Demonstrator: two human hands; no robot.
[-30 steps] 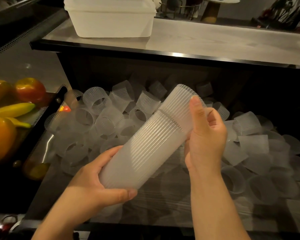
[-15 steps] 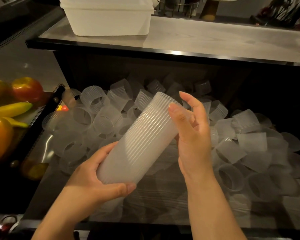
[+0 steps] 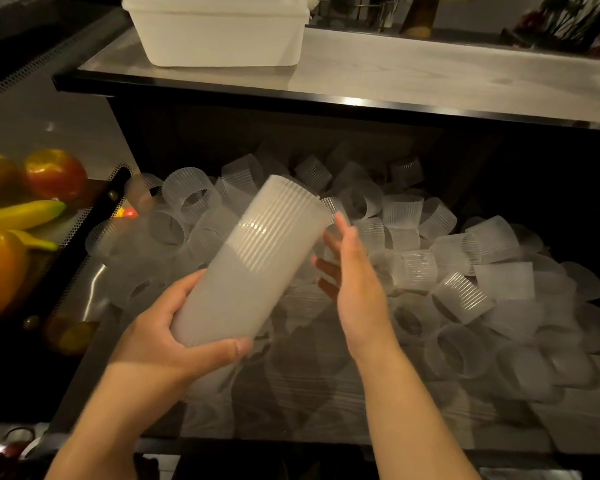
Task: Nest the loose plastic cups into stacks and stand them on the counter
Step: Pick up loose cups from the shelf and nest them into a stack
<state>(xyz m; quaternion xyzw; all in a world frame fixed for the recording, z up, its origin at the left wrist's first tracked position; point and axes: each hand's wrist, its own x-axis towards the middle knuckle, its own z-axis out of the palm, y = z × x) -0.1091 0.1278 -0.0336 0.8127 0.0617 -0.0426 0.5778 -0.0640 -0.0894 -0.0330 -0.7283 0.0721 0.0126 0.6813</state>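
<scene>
Both forearms reaching forward and up from the lower edge, left hand (image 3: 163,327) wrapped around the lower end of a tilted stack of nested cups (image 3: 253,258), thumb across its near side, right hand (image 3: 355,275) open just beside the stack's upper part, fingers loosely spread, palm facing left.

I'm behind a serving bench (image 3: 430,74) in what looks like a drinks or food shop. Below its front edge a dark bin (image 3: 291,393) is heaped with ribbed plastic cups (image 3: 458,299). A white tub (image 3: 219,32) sits at the bench's far left corner, and at my left a perforated tray (image 3: 94,216) holds fruit (image 3: 54,174).
</scene>
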